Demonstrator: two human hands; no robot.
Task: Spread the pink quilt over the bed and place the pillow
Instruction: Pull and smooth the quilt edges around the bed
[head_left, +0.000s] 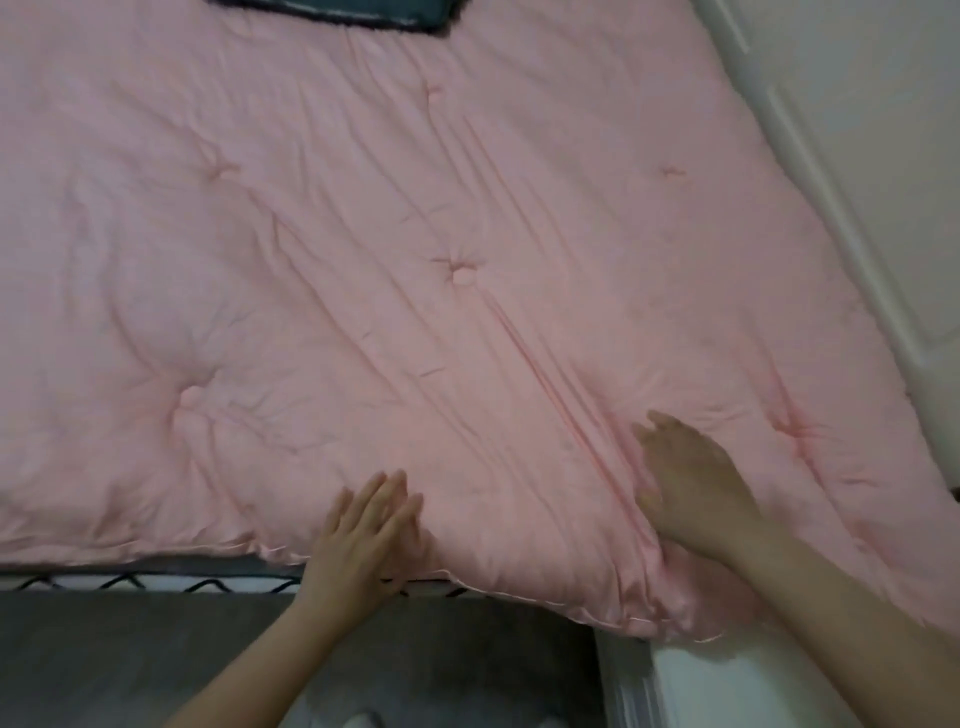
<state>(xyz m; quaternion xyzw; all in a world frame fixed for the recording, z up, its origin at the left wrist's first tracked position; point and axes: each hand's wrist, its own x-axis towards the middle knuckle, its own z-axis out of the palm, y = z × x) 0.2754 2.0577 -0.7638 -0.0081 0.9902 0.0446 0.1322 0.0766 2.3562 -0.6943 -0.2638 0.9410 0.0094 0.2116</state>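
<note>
White walls run down the right side of the frame and grey flooring fills the lower left, with the bed taking up nearly everything between them. We see the pink quilt lying across the bed almost to every edge; its near hem crosses the lower part of the frame, leaving a strip of zigzag-patterned bedding uncovered at lower left. Long creases run from the upper centre down toward the lower centre, ending just between our two hands.

Our left hand lies flat at the hem in the lower centre, fingers straight and together, pressing the cloth and gripping nothing. Our right hand rests palm-down further up and to the right; it looks flat with nothing held, though blur and a fold of quilt hide its fingertips, so we cannot tell exactly how they lie. Below it the quilt bunches and spills over the corner of the bed.

A dark grey pillow shows at the top edge, upper centre, well apart from both hands, across the whole length of the quilt. We judge the creases call for smoothing outward across their long axis, and the right hand sits nearer the bunched corner.
</note>
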